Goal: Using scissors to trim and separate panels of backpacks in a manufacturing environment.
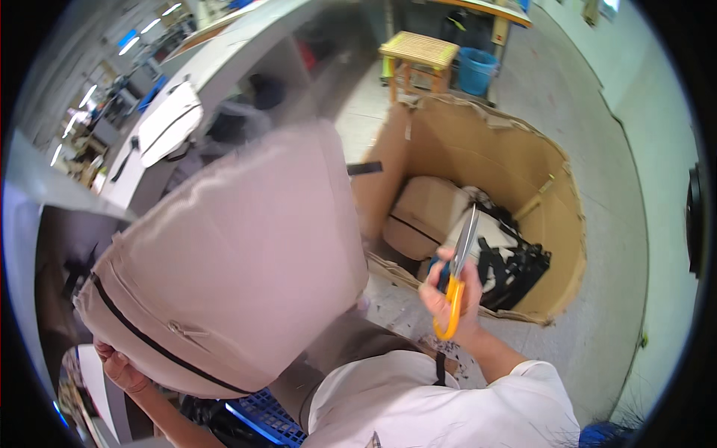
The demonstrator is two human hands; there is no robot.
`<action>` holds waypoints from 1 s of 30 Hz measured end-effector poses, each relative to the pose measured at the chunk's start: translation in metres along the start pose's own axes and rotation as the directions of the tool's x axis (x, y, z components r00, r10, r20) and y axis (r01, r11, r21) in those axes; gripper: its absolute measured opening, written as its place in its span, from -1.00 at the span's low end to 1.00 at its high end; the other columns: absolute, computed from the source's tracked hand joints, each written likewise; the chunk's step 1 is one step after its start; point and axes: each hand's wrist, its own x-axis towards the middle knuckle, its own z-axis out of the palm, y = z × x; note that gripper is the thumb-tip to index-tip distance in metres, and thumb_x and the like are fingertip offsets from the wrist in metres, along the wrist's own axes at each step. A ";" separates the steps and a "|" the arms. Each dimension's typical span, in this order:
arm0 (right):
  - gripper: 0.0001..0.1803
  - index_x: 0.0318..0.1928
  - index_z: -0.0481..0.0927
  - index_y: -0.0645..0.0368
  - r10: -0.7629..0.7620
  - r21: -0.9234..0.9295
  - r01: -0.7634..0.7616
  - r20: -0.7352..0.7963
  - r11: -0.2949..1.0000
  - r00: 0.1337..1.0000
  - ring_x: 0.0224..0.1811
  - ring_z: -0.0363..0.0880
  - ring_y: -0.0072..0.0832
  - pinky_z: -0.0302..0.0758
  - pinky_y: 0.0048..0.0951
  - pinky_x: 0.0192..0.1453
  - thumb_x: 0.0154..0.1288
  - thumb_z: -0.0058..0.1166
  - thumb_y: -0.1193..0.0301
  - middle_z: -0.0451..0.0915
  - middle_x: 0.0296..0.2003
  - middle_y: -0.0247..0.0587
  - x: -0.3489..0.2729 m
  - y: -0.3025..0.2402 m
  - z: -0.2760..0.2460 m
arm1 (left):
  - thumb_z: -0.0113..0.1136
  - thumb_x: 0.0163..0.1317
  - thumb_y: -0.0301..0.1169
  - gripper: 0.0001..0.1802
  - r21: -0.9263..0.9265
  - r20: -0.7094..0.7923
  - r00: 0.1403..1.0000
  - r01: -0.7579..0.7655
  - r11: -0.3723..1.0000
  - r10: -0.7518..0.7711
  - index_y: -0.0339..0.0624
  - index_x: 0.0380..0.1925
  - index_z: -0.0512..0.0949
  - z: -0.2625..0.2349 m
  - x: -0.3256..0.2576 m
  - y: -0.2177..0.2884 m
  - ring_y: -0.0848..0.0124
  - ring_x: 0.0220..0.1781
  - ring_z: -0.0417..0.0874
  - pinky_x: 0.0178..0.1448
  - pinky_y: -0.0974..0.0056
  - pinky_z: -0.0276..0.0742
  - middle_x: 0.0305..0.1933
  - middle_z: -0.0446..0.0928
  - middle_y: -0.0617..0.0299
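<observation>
A large pinkish-beige fabric bag, with a black strip across its lower part, spreads over the left and middle of the head view. My left hand grips its lower left edge, the fingers partly hidden behind the cloth. A short black strap sticks out from the bag's right side. To the right, my right hand is closed around a pair of scissors with orange handles. Their blades point up and away from me, above a cardboard box, apart from the bag. Something dark blue shows beside the right fingers.
The big open cardboard box holds another beige bag, white cloth and black straps. Beyond it stand a wooden stool and a blue bin. A white bag lies on the long counter; a blue crate sits below.
</observation>
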 end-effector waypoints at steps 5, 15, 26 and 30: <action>-0.13 0.17 0.12 0.15 -0.135 0.154 0.095 0.275 0.984 0.952 -0.18 0.30 -0.54 0.29 -0.52 -0.05 -0.14 0.35 0.28 0.34 -0.14 -0.29 0.071 0.003 0.047 | 0.30 -0.39 -0.56 -0.61 0.093 -0.134 0.991 0.007 0.996 0.005 -0.26 -0.40 0.48 -0.036 -0.056 0.012 0.27 -0.24 0.57 -0.08 0.19 0.50 -0.27 0.54 0.07; -0.44 -0.01 0.33 0.18 0.270 0.045 -0.556 0.839 0.830 0.471 -0.34 0.40 -0.66 0.37 -0.61 -0.22 -0.10 0.21 0.54 0.46 -0.38 -0.39 0.021 0.037 0.178 | 0.29 -0.19 -0.42 -0.69 0.452 -0.291 0.944 0.281 0.847 -0.158 -0.33 -0.39 0.54 -0.035 -0.111 0.028 0.46 -0.40 0.51 -0.26 0.41 0.41 -0.42 0.53 0.25; -0.58 -0.08 0.39 0.19 0.282 -0.098 -0.351 0.804 0.931 0.524 -0.50 0.30 -0.66 0.31 -0.61 -0.39 0.00 0.19 0.49 0.38 -0.54 -0.38 -0.003 0.033 0.146 | 0.32 -0.07 -0.33 -0.74 0.492 -0.407 0.905 0.330 0.806 -0.123 -0.26 -0.43 0.55 -0.033 -0.085 -0.047 0.67 -0.47 0.41 -0.36 0.54 0.31 -0.51 0.48 0.42; -0.38 -0.02 0.36 0.17 0.094 -0.131 0.060 0.905 0.990 0.414 -0.36 0.42 -0.26 0.38 -0.35 -0.24 -0.06 0.26 0.15 0.41 -0.39 -0.04 0.026 0.014 0.160 | 0.33 -0.08 -0.32 -0.72 0.365 -0.364 0.928 0.222 0.904 -0.080 -0.28 -0.42 0.55 -0.038 -0.084 -0.057 0.65 -0.46 0.42 -0.34 0.53 0.33 -0.48 0.50 0.40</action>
